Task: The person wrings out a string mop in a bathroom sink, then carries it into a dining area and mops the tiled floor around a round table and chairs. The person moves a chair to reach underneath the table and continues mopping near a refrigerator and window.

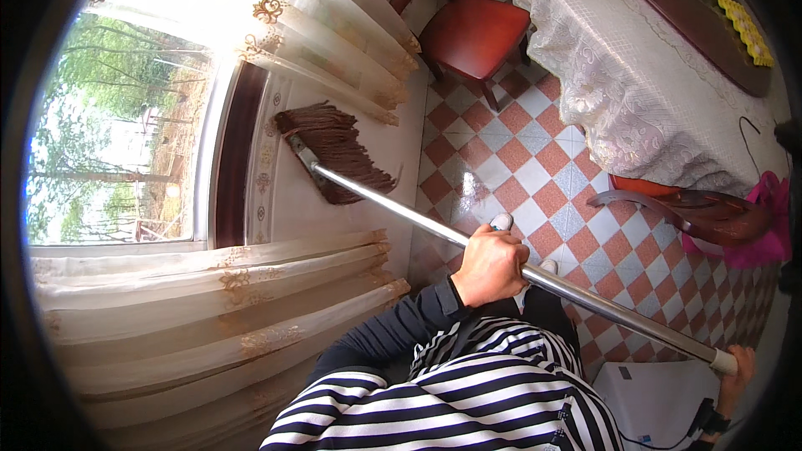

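My left hand is wrapped around the shiny metal pole of a mop, about midway along it. At the pole's far end on the right, my right hand grips it by the pale end cap. The mop's brown string head is raised against the pale wall below the window, its strands hanging toward the floor. A metal clamp joins head and pole. The pole slants across the view in front of my striped top.
Sheer curtains flank the window. A red-seated wooden chair stands beside a table with a lace cloth. Another chair's curved back, a magenta bag and a white box-like object are to the right, over checkered floor tiles.
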Available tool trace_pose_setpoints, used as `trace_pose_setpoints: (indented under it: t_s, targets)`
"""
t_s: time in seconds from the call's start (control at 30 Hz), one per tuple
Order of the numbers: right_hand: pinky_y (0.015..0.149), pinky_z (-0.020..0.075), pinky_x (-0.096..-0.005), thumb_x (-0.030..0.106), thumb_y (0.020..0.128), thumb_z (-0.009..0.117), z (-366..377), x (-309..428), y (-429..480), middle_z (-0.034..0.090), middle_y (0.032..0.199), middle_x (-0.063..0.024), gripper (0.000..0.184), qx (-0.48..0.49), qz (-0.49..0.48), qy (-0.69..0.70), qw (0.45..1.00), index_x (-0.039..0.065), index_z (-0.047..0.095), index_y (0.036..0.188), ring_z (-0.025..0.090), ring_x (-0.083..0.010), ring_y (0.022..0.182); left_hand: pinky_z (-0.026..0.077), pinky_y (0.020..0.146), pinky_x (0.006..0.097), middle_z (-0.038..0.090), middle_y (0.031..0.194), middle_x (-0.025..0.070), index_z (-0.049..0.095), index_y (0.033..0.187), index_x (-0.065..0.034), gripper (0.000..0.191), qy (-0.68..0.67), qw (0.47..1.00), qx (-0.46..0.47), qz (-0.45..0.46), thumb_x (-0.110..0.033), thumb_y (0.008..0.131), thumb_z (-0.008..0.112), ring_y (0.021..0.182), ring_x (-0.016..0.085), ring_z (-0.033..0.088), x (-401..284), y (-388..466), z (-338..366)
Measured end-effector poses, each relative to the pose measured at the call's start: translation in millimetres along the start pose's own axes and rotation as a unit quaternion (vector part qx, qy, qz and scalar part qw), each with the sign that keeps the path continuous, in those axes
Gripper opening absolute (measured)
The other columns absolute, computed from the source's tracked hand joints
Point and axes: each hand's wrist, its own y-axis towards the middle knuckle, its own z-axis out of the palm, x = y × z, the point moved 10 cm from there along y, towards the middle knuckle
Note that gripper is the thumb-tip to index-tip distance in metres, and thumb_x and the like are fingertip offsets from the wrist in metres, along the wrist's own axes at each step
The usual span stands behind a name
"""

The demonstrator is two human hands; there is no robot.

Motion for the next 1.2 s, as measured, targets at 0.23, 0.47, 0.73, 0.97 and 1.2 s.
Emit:
trace_pose_setpoints:
  t_s: [0.23, 0.47, 0.73, 0.97, 1.2]
  targets:
    - [0.057, 0.0339, -0.0397, 0.034, 0.089, 0.053, -38, 98, 45, 0.046, 0.069, -0.014, 0.035, -0.067, 0.004, -0.028, 0.997, 0.0, 0.055, 0.081, 0.047, -0.0303, 0.063, 0.036, 0.064, 0.0351, 0.055, 0.06, 0.0067, 0.058, 0.061, -0.0081, 0.013, -0.018, 0.998, 0.059, -0.017, -0.016, 0.054, 0.066, 0.066, 0.025, 0.058, 62, 24, 8]
    - [0.054, 0.0334, -0.039, 0.014, 0.077, 0.059, -33, 202, 107, 0.043, 0.063, -0.0129, 0.015, -0.084, -0.032, -0.048, 0.995, 0.002, 0.052, 0.073, 0.049, -0.0297, 0.06, 0.047, 0.058, 0.0418, 0.057, 0.062, 0.0163, 0.061, 0.062, -0.0018, 0.01, -0.046, 0.995, 0.085, -0.024, -0.01, 0.057, 0.065, 0.061, 0.036, 0.059, 149, 46, 38]
    - [0.055, 0.0402, -0.0395, 0.004, 0.071, 0.06, 24, 312, 165, 0.049, 0.064, -0.0101, 0.008, -0.003, 0.013, -0.06, 0.998, 0.006, 0.052, 0.072, 0.053, -0.0298, 0.06, 0.05, 0.068, 0.0431, 0.062, 0.072, 0.0183, 0.065, 0.071, -0.0033, 0.02, -0.005, 0.987, 0.146, -0.071, -0.02, 0.061, 0.068, 0.077, 0.036, 0.063, 282, 35, 119]
    - [0.057, 0.0471, -0.0425, 0.007, 0.07, 0.074, 82, 363, 236, 0.06, 0.068, -0.0147, 0.02, 0.164, 0.004, 0.044, 0.985, 0.004, 0.055, 0.077, 0.062, -0.0339, 0.065, 0.051, 0.072, 0.0429, 0.065, 0.078, 0.017, 0.066, 0.077, -0.0051, 0.032, -0.033, 0.975, 0.157, -0.153, -0.033, 0.063, 0.076, 0.08, 0.035, 0.063, 351, 15, 185]
    - [0.058, 0.0487, -0.0412, 0.011, 0.076, 0.069, 142, 376, 221, 0.06, 0.064, -0.0159, 0.019, 0.314, -0.088, 0.009, 0.945, 0.001, 0.056, 0.084, 0.063, -0.0331, 0.062, 0.045, 0.084, 0.0415, 0.063, 0.09, 0.0126, 0.066, 0.081, -0.0064, 0.026, 0.022, 0.965, 0.172, -0.198, -0.026, 0.064, 0.07, 0.094, 0.033, 0.06, 308, -18, 227]
